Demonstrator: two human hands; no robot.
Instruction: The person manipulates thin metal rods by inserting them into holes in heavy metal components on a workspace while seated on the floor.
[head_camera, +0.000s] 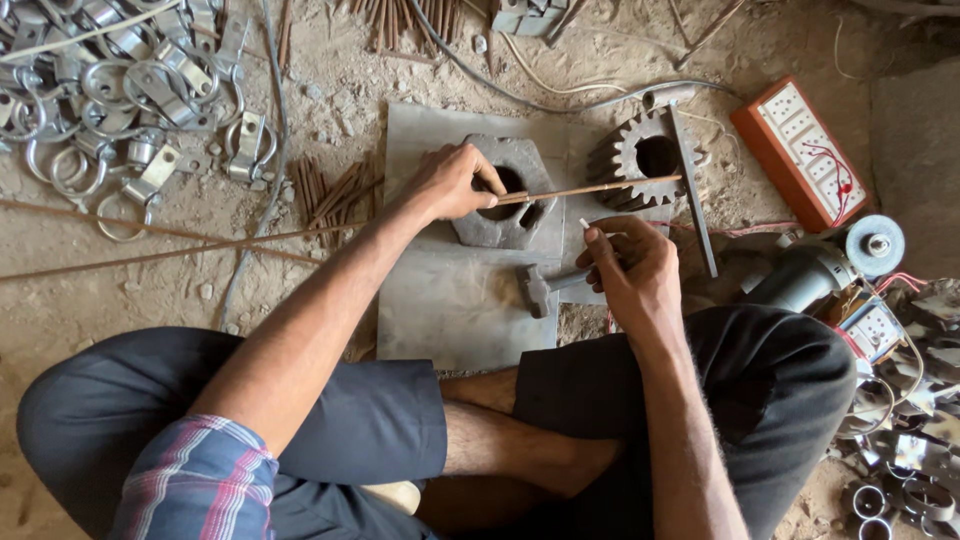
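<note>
My left hand (452, 182) pinches one end of a thin rusty metal rod (600, 188) over the hole of a large hexagonal steel block (525, 235). The rod runs right and rests across a dark toothed gear (625, 150). My right hand (630, 272) is closed on a small white chalk-like stick (586, 225), just below the rod. A hammer (537, 288) lies on the grey steel plate (450, 310) beside my right hand. I sit cross-legged on the ground behind the plate.
A heap of bent metal clamps (130, 90) lies at the upper left. Short rusty rods (330, 195) sit left of the plate; long rods (150, 245) cross the dirt. An orange socket board (800, 155), an angle grinder (830, 265) and metal scrap (900, 440) crowd the right.
</note>
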